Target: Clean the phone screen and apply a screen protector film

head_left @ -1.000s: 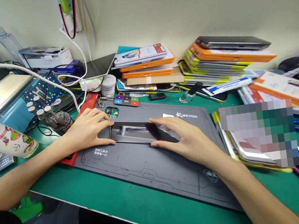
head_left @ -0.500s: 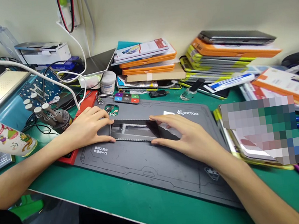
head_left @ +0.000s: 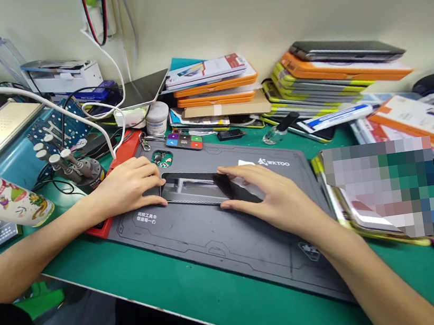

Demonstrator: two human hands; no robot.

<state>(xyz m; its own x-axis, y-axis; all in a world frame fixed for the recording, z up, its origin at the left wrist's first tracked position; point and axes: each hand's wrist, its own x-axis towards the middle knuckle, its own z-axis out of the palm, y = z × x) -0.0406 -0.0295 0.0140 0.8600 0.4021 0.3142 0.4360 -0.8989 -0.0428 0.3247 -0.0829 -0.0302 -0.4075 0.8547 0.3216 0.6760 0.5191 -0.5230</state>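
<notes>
A dark, glossy smartphone (head_left: 196, 188) lies lengthwise on the grey work mat (head_left: 211, 243), light reflecting off its glass. My left hand (head_left: 134, 186) grips its left end, fingers at the far edge and thumb at the near edge. Toward the other end, my right hand (head_left: 268, 190) holds it by both long edges, thumb near me and fingers on the far side. The palm hides part of the phone's right end. Just beyond my left hand, small parts sit in a green round recess (head_left: 161, 159) of the mat.
Stacked orange and white boxes (head_left: 215, 85) stand along the wall, with another stack (head_left: 322, 84) farther right. A patterned cup (head_left: 10, 200) and a screwdriver holder (head_left: 77, 167) are at left. Yellow-edged packages (head_left: 342, 204) lie right of the mat. A white cable (head_left: 53, 106) arches over the left side.
Both hands keep their hold on the phone, which stays in place. The view has shifted very slightly; nothing else visibly differs.
</notes>
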